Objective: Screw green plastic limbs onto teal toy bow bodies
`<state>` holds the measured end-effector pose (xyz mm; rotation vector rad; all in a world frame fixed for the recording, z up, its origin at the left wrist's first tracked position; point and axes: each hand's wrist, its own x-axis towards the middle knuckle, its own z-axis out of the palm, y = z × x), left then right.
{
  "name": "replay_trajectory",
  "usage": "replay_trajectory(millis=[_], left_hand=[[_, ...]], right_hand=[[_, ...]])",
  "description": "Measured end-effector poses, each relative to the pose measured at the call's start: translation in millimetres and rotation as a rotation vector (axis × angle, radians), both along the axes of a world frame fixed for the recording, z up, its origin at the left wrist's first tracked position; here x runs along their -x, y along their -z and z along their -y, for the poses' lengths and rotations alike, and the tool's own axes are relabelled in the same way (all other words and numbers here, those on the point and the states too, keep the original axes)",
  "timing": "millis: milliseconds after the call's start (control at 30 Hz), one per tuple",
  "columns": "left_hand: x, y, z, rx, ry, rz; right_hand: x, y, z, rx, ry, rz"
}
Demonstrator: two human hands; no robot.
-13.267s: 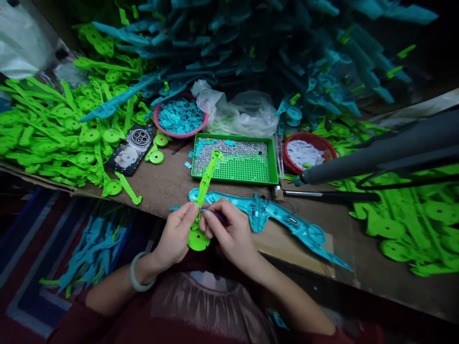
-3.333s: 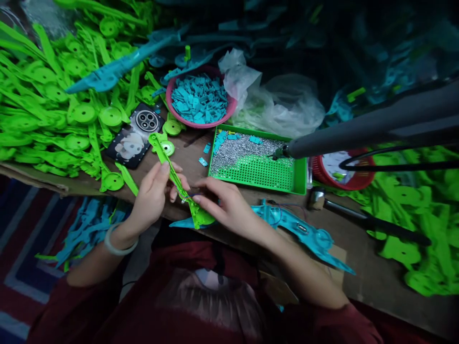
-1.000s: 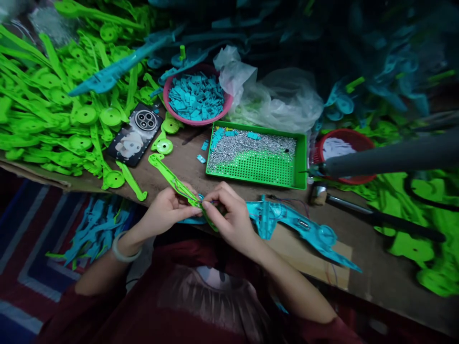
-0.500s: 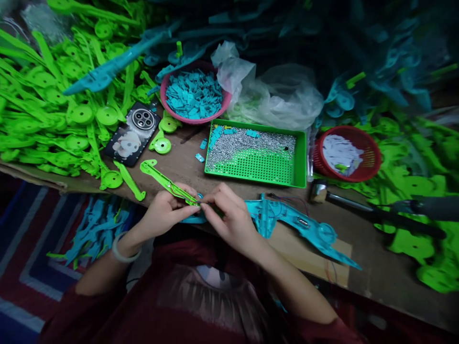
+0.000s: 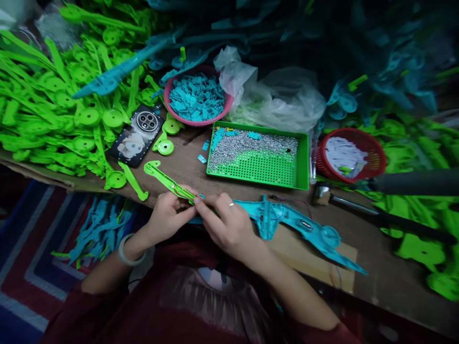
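Close to the table's front edge, my left hand (image 5: 168, 212) is closed around a long green plastic part (image 5: 163, 179), its rounded end pointing up and left. A small metal piece shows inside the part's channel. My right hand (image 5: 227, 222) has its thumb and fingers pinched at the near end of the same green part. Whether those fingertips grip the part itself or something small on it is hidden. Partly behind my right hand lies a long blue plastic part (image 5: 267, 217), with thin wires and a metal piece in it.
Behind my hands stand a green perforated tray (image 5: 303, 162) of small metal pieces and a pink bowl (image 5: 170, 107) of blue pieces. A red basket (image 5: 378, 155), a hammer (image 5: 353, 205) and a phone (image 5: 134, 136) lie around. Green parts (image 5: 79, 114) pile up at left.
My right hand has turned slightly, its fingers more drawn together at the green part's near end. The left hand keeps its hold. The whole view has shifted a little.
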<state>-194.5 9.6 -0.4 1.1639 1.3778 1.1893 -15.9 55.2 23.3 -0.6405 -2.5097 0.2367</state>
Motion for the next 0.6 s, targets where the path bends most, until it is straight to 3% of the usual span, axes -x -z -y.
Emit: replay_trajectory(millis=[100, 233, 400, 600], left_hand=[[1, 2.1, 3, 0.016, -0.044, -0.063], [0, 2.9, 4, 0.025, -0.098, -0.039], [-7, -2.4, 0, 0.050, -0.069, 0.193], [8, -16.4, -2, 0.183, -0.039, 0.291]], right_hand=[[-1, -0.7, 1, -0.090, -0.019, 0.121], [-5, 0.8, 2, 0.011, 0.002, 0.179], [-14, 7.2, 1, 0.185, -0.030, -0.024], [-18, 6.3, 0, 0.157, -0.036, -0.043]])
